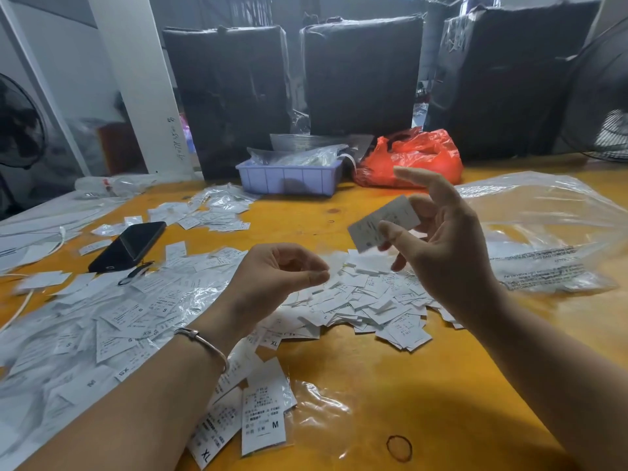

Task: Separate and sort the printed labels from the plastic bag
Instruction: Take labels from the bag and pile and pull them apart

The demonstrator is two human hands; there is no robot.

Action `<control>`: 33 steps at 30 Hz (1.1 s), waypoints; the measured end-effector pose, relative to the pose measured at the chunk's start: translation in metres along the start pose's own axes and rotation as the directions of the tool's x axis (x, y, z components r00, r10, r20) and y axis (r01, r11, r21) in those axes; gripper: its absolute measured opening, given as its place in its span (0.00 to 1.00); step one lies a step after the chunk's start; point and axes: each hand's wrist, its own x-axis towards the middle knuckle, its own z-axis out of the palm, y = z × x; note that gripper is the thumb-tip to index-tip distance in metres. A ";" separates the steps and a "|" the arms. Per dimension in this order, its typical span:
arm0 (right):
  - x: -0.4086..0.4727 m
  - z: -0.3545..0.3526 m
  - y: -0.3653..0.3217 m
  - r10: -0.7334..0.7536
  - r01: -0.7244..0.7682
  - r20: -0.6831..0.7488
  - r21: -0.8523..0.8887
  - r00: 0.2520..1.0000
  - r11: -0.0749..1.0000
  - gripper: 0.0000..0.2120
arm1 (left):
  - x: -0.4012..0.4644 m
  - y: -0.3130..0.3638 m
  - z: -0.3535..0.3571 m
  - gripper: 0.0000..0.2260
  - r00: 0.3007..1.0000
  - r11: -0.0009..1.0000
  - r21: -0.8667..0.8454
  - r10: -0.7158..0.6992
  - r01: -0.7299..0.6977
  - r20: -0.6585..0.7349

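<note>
My right hand is raised above the table and pinches one white printed label between thumb and fingers, its index finger stretched upward. My left hand hovers lower, to the left, with curled fingers and thumb tip meeting the index finger; nothing shows between them. Below both hands lies a heap of small white labels. More labels marked S, XS and M spread across the left of the table. A large clear plastic bag lies at the right. Labels marked M and XL lie near my left forearm.
A black phone rests at the left among labels. A lilac plastic tray with clear bags and a red plastic bag stand at the back. Black wrapped bundles line the far edge. A rubber band lies on the yellow table.
</note>
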 end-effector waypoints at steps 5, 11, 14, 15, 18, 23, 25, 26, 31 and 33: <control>-0.004 0.004 -0.014 -0.193 0.196 0.035 -0.131 0.981 0.972 0.30 | 0.000 0.001 0.001 0.05 1.000 0.999 0.027 0.030 -0.030 0.001; -0.004 0.003 -0.012 -0.273 0.273 0.033 -0.235 0.961 0.933 0.31 | -0.002 0.002 0.001 0.10 0.999 0.999 0.018 0.051 -0.052 0.009; -0.003 0.002 -0.010 -0.271 0.274 0.044 -0.244 0.961 0.930 0.30 | -0.002 0.002 0.002 0.10 0.998 0.998 0.025 0.062 -0.062 0.019; -0.003 0.002 -0.010 -0.265 0.270 0.056 -0.244 0.963 0.931 0.31 | -0.002 0.002 0.001 0.09 0.998 0.998 0.019 0.065 -0.065 0.022; -0.004 0.002 -0.008 -0.252 0.268 0.095 -0.253 0.963 0.930 0.31 | -0.001 0.002 0.001 0.09 0.997 0.997 0.006 0.073 -0.073 0.024; -0.003 0.002 -0.005 -0.241 0.267 0.122 -0.303 0.963 0.915 0.31 | -0.002 0.003 0.001 0.08 0.996 0.996 -0.003 0.084 -0.084 0.029; -0.003 0.002 -0.005 -0.240 0.264 0.112 -0.316 0.964 0.912 0.30 | -0.003 0.003 0.001 0.08 0.996 0.996 -0.003 0.088 -0.088 0.033; -0.003 0.001 -0.005 -0.239 0.261 0.107 -0.319 0.965 0.911 0.30 | -0.002 0.003 0.001 0.08 0.996 0.996 -0.001 0.088 -0.088 0.033; -0.004 0.002 -0.004 -0.164 0.214 0.181 -0.309 0.970 0.927 0.30 | -0.003 0.003 0.002 0.08 0.996 0.997 -0.021 0.077 -0.076 0.036; -0.006 0.004 -0.003 -0.135 0.200 0.228 -0.291 0.964 0.935 0.29 | -0.003 0.003 0.002 0.07 0.996 0.997 -0.027 0.074 -0.073 0.047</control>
